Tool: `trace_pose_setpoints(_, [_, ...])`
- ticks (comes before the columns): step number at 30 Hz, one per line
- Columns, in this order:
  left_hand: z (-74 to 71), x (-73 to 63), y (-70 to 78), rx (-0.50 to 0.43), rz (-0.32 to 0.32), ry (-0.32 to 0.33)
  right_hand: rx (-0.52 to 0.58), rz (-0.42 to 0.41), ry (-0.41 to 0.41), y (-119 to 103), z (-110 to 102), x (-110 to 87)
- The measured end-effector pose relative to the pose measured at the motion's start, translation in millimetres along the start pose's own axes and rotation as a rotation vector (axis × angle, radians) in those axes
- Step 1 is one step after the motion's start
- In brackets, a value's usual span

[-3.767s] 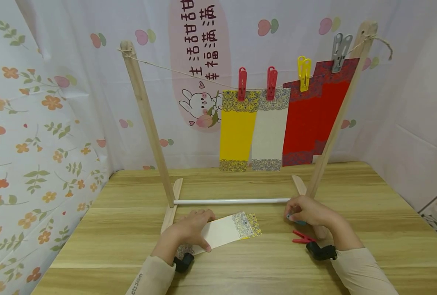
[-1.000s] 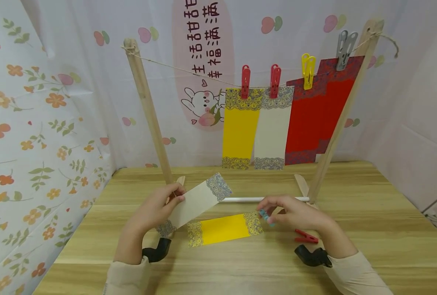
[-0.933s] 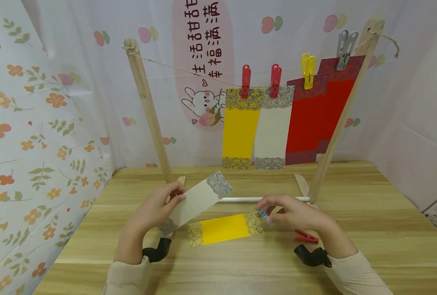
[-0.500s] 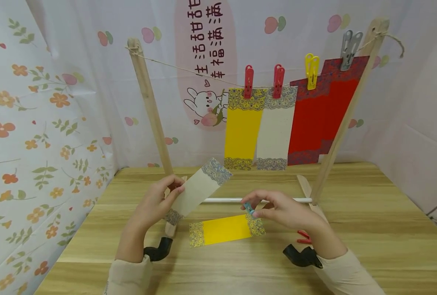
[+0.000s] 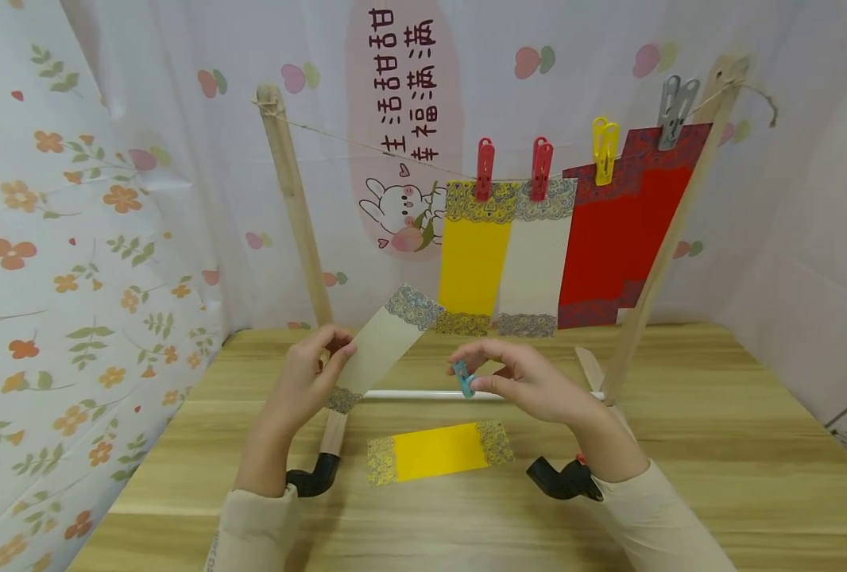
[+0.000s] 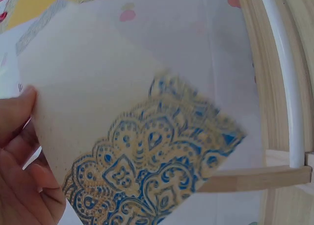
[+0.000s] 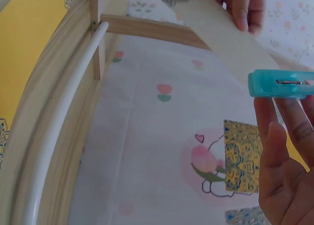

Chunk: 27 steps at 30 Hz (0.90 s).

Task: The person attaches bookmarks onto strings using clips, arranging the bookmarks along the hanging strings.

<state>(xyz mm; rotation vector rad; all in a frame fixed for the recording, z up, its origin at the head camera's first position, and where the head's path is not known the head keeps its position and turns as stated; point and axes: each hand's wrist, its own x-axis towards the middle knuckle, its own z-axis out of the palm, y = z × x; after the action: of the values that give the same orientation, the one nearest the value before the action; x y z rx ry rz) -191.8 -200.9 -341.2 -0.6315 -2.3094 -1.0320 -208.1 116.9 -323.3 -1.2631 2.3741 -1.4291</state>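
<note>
My left hand (image 5: 307, 377) pinches a white strip (image 5: 384, 349) with blue-and-tan patterned ends by its edge, tilted above the table. The left wrist view shows one patterned end (image 6: 157, 156) close up. To its right, my right hand (image 5: 531, 381) holds a light-blue clothespin (image 5: 463, 381) between thumb and fingers, apart from the strip; in the right wrist view the clothespin (image 7: 274, 84) lies across the fingers. Below both hands, a yellow strip (image 5: 438, 451) with patterned ends lies on the table. Ahead, a string (image 5: 366, 143) runs between two wooden posts.
On the string, two red clothespins (image 5: 485, 171), a yellow one (image 5: 605, 152) and a grey one (image 5: 677, 111) hold yellow (image 5: 473, 270), white (image 5: 534, 266) and red (image 5: 598, 254) strips. A white rod (image 5: 409, 395) joins the posts low down. My right wrist mostly hides another red clothespin (image 5: 581, 458).
My left hand has lifted the white strip off the yellow one and raised it toward the string. My right hand has brought the light-blue clothespin up and leftward from beside the right post.
</note>
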Motion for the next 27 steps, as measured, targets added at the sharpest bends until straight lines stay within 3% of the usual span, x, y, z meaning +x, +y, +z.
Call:
trace_pose_setpoints(5, [3.0, 4.6, 2.8, 0.023, 0.026, 0.066, -0.007, -0.055, 0.057, -9.9, 4.2, 12.7])
trace_pose_setpoints(11, [6.6, 14.2, 9.1, 0.014, 0.021, 0.165, 0.001, -0.131, 0.285, -23.3, 1.0, 28.2])
trace_pose_setpoints(14, [8.6, 20.3, 9.8, -0.001, 0.015, 0.207, 0.003, -0.144, 0.361, -29.3, -5.1, 34.1])
trace_pose_setpoints(27, [10.1, 46.3, 24.8, -0.091, -0.028, 0.303, 0.075, -0.195, 0.474, -63.1, -19.8, 62.5])
